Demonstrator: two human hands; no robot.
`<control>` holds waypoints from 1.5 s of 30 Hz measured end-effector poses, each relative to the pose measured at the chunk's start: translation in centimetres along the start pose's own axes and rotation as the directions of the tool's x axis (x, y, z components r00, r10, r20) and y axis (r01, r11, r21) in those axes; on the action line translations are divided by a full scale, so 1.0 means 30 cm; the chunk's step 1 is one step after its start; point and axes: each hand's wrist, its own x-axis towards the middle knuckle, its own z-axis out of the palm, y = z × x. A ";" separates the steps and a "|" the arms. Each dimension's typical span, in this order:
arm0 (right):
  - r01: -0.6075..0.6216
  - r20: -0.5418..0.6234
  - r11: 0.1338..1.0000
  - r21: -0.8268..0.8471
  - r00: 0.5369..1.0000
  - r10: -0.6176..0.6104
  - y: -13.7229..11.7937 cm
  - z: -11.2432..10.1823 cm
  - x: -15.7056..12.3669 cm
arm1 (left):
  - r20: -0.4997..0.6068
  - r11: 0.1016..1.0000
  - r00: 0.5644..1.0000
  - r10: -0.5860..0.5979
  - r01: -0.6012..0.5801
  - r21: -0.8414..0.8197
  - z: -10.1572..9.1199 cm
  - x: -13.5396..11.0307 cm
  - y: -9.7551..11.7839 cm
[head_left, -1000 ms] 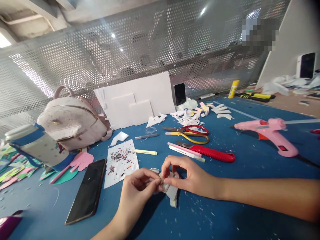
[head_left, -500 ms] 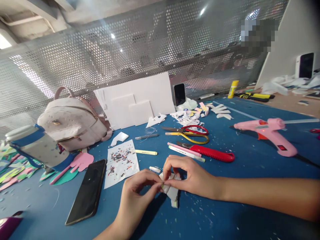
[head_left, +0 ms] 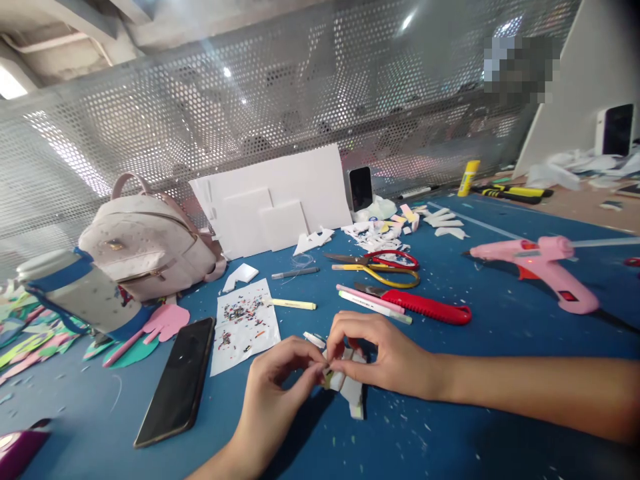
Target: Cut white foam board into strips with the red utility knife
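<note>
Both hands meet over a small white piece of folded or layered paper or foam [head_left: 351,389] with pale yellow-green patches, just above the blue table. My left hand [head_left: 280,380] pinches its left edge between thumb and fingertips. From the other side, my right hand [head_left: 377,347] curls over the piece, thumb and fingers closed on its upper part. The fingertips nearly touch, and they hide the spot being gripped. A small white scrap [head_left: 315,340] lies just behind the fingers.
Behind my hands lie a red-handled cutter [head_left: 425,307], scissors [head_left: 390,267] and several pens. A pink glue gun [head_left: 540,267] rests at the right. To the left are a phone [head_left: 175,383], a speckled paper sheet [head_left: 245,327], a tumbler [head_left: 80,293] and a backpack [head_left: 145,240].
The white piece has turned slightly in my fingers, showing more of its yellow-green patch at the left. Both hands keep their pinch in nearly the same place.
</note>
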 end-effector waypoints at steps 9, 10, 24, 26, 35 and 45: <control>-0.002 0.050 0.999 -0.041 0.999 0.004 -0.013 -0.006 0.001 | -0.007 1.000 1.000 -0.013 0.013 0.007 0.006 0.003 0.008; -0.002 0.052 0.999 -0.043 0.999 0.004 -0.013 -0.006 0.002 | -0.008 1.000 1.000 -0.012 0.012 0.003 0.006 0.003 0.006; -0.027 0.062 1.000 -0.009 0.998 0.027 -0.011 -0.005 0.003 | 0.005 1.000 1.000 0.010 -0.011 0.013 0.000 -0.002 0.001; -0.027 0.063 1.000 -0.013 0.998 0.028 -0.009 -0.004 0.002 | 0.009 0.999 1.000 0.028 -0.028 0.035 0.000 -0.001 0.001; 0.015 0.085 1.000 -0.004 0.996 -0.015 -0.011 -0.010 -0.001 | 0.012 0.993 0.997 0.077 -0.078 0.086 0.000 -0.002 0.006; 0.001 0.064 1.000 -0.020 0.998 0.001 -0.005 -0.003 0.005 | 0.018 0.990 0.996 0.092 -0.093 0.106 -0.004 -0.004 0.004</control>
